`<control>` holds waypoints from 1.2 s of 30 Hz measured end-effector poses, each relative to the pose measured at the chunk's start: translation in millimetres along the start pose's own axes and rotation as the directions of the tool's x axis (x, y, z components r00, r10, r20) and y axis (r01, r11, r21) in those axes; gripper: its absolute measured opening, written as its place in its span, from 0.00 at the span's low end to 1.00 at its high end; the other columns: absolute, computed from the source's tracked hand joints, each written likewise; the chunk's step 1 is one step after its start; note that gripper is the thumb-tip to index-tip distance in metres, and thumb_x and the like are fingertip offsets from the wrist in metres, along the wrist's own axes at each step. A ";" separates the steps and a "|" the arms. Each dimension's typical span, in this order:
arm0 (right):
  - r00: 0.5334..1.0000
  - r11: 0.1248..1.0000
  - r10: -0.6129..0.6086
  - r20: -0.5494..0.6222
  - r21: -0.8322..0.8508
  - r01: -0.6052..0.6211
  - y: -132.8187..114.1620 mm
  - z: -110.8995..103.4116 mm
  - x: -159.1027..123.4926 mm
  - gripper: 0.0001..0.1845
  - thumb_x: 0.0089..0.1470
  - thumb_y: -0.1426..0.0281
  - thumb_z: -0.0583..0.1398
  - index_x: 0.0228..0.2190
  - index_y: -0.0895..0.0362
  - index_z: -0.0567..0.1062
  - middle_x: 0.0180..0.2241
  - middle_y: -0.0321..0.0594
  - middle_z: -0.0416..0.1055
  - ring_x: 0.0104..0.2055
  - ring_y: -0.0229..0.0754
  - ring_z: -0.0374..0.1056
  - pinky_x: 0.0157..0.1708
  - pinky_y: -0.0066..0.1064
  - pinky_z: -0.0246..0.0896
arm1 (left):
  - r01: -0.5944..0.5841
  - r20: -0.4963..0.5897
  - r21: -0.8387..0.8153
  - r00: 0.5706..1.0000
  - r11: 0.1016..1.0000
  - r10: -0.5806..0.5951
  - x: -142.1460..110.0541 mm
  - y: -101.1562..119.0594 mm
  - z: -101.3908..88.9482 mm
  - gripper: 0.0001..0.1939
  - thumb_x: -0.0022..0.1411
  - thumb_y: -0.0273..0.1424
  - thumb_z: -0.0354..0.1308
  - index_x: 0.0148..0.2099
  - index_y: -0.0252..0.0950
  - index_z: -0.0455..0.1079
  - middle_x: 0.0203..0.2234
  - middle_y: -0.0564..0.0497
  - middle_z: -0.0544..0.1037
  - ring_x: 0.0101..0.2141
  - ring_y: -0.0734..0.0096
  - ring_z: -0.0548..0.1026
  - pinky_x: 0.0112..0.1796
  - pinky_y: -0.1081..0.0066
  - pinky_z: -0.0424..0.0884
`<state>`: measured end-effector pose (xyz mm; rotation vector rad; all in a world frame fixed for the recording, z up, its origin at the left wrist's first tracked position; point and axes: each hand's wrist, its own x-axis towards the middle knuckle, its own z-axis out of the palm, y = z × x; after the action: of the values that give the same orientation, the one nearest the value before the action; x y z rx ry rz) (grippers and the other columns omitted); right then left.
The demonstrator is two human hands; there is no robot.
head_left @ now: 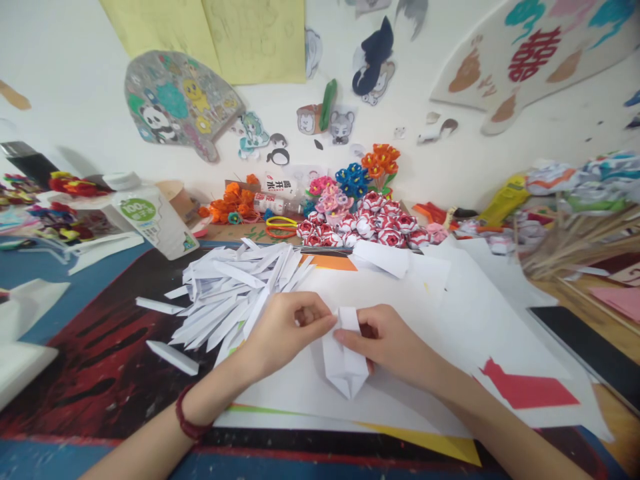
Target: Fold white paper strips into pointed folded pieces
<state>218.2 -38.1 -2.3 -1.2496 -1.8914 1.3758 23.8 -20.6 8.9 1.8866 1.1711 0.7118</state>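
A folded piece of white paper point(345, 367), pointed at its near end, is held upright over white sheets point(400, 393). My right hand point(387, 340) grips its right side, thumb across the front and fingers behind. At its upper left edge, my left hand point(293, 327) pinches with thumb and index finger; the fingertips touch the paper there. Left of the hands lies a heap of folded white paper strips point(220, 287), with a few loose ones beside it. A red paper piece point(533, 390) rests on the sheets at the right.
Behind the sheets stand red-and-white paper flowers point(385, 223) and orange flowers point(233, 203). A white bottle point(155, 220) leans at the back left. On the right are a dark phone-like slab point(590, 353) and a bundle of wooden sticks point(565, 240). Yellow paper point(440, 443) shows under the sheets.
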 end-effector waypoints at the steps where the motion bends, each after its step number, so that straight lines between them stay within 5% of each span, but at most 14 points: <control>1: 1.000 1.000 0.000 0.004 0.017 -0.001 0.2 0.0 0.0 0.16 0.57 0.65 0.56 0.20 0.59 0.68 0.15 0.33 0.65 0.18 0.33 0.60 0.20 0.24 0.51 | -0.005 0.001 -0.002 1.000 1.000 0.005 -0.2 0.1 -0.2 0.10 0.59 0.35 0.58 0.30 0.34 0.73 0.22 0.54 0.74 0.23 0.78 0.63 0.26 0.76 0.60; 9: 1.000 0.996 -0.004 -0.004 0.084 0.004 -1.3 -0.7 0.1 0.20 0.58 0.61 0.55 0.19 0.59 0.64 0.16 0.32 0.61 0.18 0.32 0.57 0.18 0.23 0.46 | -0.008 0.019 -0.051 1.000 0.999 0.009 -0.5 -1.0 0.3 0.10 0.58 0.36 0.59 0.31 0.34 0.74 0.21 0.54 0.72 0.23 0.77 0.65 0.26 0.77 0.62; 19: 1.000 0.999 -0.005 0.029 0.048 0.004 -2.2 -1.7 -3.4 0.20 0.58 0.60 0.55 0.20 0.59 0.64 0.17 0.32 0.60 0.21 0.32 0.52 0.20 0.25 0.44 | 0.124 0.101 -0.338 0.990 0.933 -0.095 2.0 5.7 -0.8 0.11 0.57 0.37 0.60 0.31 0.32 0.72 0.20 0.55 0.71 0.21 0.80 0.64 0.22 0.79 0.59; 28: 0.999 0.999 -0.036 0.009 -0.014 0.036 -1.9 -1.2 -2.4 0.22 0.56 0.61 0.56 0.17 0.57 0.57 0.18 0.28 0.47 0.21 0.31 0.44 0.20 0.26 0.38 | -0.027 -0.004 -0.092 1.000 0.995 0.026 -3.5 2.5 1.8 0.10 0.61 0.35 0.55 0.32 0.33 0.71 0.22 0.54 0.71 0.25 0.76 0.66 0.27 0.76 0.61; 36: 0.999 0.999 -0.031 0.012 -0.012 0.032 -3.2 -1.6 -2.2 0.22 0.55 0.61 0.56 0.17 0.57 0.55 0.19 0.28 0.44 0.22 0.31 0.42 0.20 0.26 0.37 | -0.064 0.003 -0.068 0.998 0.996 0.064 -4.4 2.9 2.8 0.10 0.63 0.34 0.52 0.33 0.33 0.70 0.24 0.52 0.72 0.26 0.75 0.67 0.28 0.75 0.61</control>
<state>219.2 -39.6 1.5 -1.2150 -1.9223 1.3601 25.5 -26.3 9.7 1.8750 1.0735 0.7718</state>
